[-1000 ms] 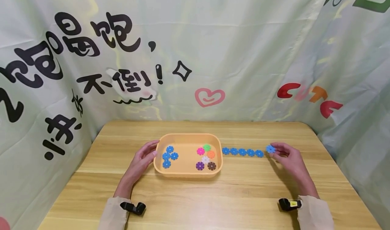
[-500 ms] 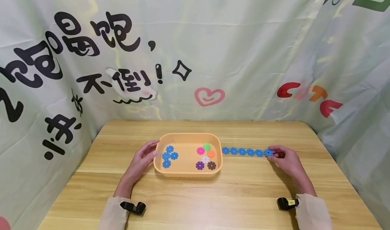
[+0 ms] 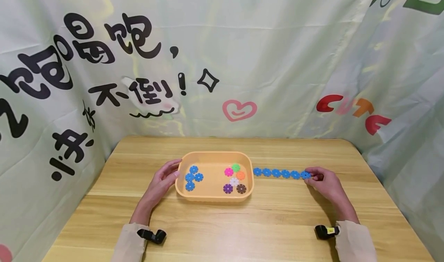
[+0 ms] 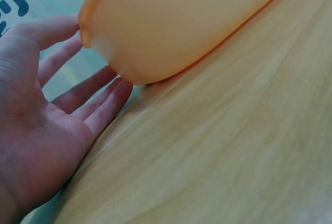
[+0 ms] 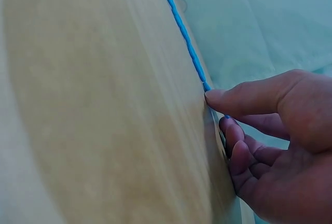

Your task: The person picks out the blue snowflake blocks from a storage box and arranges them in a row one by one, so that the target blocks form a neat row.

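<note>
At lower right, the right hand pinched one end of a blue strip that ran along the wooden tabletop to top centre.

Your left forearm and right forearm slant forward and inward, hands well apart. Your left hand has its fingers loosely extended, slightly spread; your right hand pinches between thumb and forefinger, other fingers curled palmward.
</note>
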Tool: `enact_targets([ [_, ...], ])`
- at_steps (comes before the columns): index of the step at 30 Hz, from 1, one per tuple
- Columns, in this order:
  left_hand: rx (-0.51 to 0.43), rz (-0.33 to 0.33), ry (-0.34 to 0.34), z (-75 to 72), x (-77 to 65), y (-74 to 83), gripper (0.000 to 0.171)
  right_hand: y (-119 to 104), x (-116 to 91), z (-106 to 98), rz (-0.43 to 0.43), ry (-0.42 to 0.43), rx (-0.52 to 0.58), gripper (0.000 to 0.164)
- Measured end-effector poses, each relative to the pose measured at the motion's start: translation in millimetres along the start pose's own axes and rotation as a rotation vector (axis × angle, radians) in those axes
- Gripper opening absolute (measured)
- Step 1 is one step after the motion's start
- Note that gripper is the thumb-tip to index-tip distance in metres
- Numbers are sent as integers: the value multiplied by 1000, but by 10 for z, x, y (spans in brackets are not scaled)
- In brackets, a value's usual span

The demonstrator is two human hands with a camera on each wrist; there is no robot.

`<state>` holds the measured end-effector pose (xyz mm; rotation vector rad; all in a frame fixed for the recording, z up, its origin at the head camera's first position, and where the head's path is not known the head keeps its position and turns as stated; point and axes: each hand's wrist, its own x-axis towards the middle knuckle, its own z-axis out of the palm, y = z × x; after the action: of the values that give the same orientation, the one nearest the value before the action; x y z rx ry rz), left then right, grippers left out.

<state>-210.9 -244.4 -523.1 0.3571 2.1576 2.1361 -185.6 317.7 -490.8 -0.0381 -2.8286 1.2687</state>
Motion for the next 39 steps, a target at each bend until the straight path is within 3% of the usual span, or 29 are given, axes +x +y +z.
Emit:
enact_targets([
  [28,8,-19,0,10,-3,29,48,4,-30,-43,22,-27,34,40],
  [39,30,-38,14,11,-18,39,49,-231,-77,-64,-86,68,80,46],
])
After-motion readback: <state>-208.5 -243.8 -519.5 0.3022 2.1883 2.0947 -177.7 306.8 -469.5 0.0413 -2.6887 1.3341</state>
